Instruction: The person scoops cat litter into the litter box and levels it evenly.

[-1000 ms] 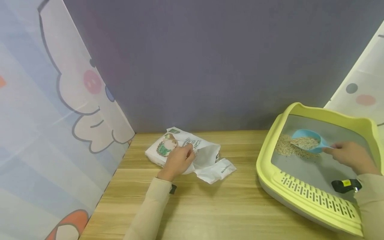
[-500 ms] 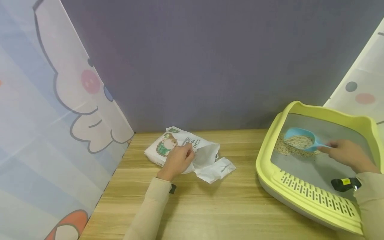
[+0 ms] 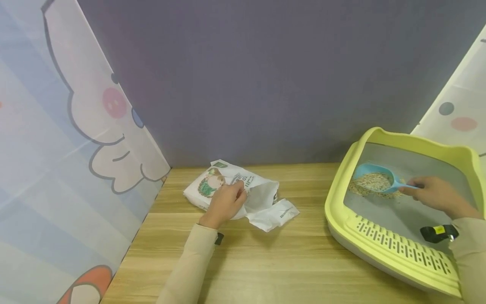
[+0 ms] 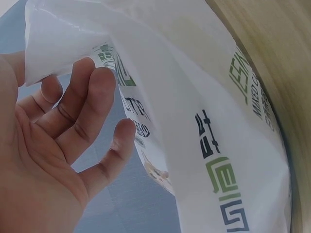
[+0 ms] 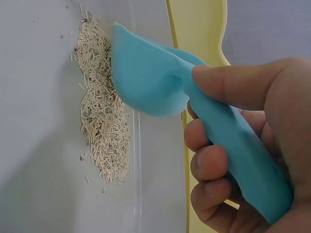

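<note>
My right hand (image 3: 436, 195) grips the handle of a light blue scoop (image 5: 146, 73), its fingers curled round it in the right wrist view. In the head view the scoop's bowl holds pale pellet litter (image 3: 376, 182), over a heap of litter pellets (image 5: 104, 121) on the grey floor of the litter box (image 3: 334, 211). At the left, a white cat litter bag (image 3: 262, 198) lies on its side with its torn mouth to the right. My left hand (image 4: 63, 121) pinches the edge of that mouth between thumb and index finger; the other fingers are bent beside the bag.
The litter box has a raised yellow rim and a slotted front ledge (image 3: 402, 245). Both stand on a wooden tabletop (image 3: 265, 266), backed by a dark grey panel (image 3: 265, 84). A cartoon-printed curtain (image 3: 76, 190) hangs along the left side.
The scoop, with litter in it, has shifted a little left over the heap along with my right hand. My left hand and the bag have stayed in place.
</note>
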The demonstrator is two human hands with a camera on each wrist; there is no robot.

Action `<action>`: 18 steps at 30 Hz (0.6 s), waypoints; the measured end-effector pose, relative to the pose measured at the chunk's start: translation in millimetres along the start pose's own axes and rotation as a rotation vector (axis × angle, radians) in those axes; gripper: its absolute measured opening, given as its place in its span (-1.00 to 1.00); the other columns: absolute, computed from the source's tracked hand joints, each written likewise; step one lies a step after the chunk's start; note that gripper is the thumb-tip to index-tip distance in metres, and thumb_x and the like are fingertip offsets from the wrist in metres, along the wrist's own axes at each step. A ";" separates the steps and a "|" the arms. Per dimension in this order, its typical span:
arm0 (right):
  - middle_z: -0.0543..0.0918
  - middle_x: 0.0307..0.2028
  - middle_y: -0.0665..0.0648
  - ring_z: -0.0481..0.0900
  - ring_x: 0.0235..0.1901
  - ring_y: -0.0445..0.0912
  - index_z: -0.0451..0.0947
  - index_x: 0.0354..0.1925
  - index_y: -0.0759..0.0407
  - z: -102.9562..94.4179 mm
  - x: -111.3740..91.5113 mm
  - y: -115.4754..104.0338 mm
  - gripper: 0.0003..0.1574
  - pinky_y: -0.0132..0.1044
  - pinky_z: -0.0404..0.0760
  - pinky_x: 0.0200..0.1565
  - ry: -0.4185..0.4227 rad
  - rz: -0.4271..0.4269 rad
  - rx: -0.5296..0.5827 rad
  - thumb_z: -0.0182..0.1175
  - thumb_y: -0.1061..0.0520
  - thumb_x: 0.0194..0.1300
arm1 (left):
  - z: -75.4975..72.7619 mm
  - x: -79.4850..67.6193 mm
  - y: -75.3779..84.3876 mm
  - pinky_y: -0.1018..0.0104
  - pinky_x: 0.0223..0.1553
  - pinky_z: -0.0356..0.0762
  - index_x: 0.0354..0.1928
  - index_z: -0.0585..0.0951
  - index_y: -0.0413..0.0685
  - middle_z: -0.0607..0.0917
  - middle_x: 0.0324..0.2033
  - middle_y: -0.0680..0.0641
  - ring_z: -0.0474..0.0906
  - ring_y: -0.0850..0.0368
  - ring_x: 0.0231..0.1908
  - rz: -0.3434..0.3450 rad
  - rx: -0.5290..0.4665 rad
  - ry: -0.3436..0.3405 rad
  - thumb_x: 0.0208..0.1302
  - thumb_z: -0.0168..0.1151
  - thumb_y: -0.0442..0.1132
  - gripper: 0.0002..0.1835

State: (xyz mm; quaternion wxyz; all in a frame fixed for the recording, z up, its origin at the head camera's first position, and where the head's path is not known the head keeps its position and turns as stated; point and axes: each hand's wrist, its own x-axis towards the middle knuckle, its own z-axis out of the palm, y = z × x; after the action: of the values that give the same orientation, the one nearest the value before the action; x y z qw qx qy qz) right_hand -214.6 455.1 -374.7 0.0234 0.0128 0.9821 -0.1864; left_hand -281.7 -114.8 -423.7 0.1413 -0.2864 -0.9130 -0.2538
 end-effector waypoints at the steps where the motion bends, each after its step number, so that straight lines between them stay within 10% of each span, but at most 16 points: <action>1: 0.74 -0.31 0.25 0.62 -0.35 -0.04 0.61 -0.04 0.44 -0.4 0.0 -0.6 -0.38 -0.04 0.54 -0.35 -0.004 0.002 -0.002 0.09 -0.15 0.50 | -0.2 0.0 0.3 0.42 -0.57 0.12 -0.49 0.35 0.07 0.26 -0.70 0.16 0.17 0.31 -0.66 0.001 -0.002 0.002 0.42 0.10 -0.21 -0.73; 18: 0.70 -0.35 0.16 0.57 -0.36 -0.06 0.63 -0.29 0.19 -0.7 1.2 -2.9 -0.53 -0.22 0.41 -0.38 -0.029 0.000 -0.019 0.07 -0.14 0.52 | -1.7 0.3 2.1 0.41 -0.58 0.11 -0.50 0.33 0.08 0.26 -0.70 0.15 0.18 0.30 -0.66 -0.018 0.005 -0.007 0.41 0.08 -0.20 -0.72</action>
State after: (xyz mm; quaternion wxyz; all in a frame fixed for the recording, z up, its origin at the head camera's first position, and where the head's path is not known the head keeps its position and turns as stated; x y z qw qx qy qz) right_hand -215.9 452.6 -373.1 0.0380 0.0100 0.9834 -0.1771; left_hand -280.6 -114.1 -421.3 0.1368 -0.2788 -0.9166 -0.2517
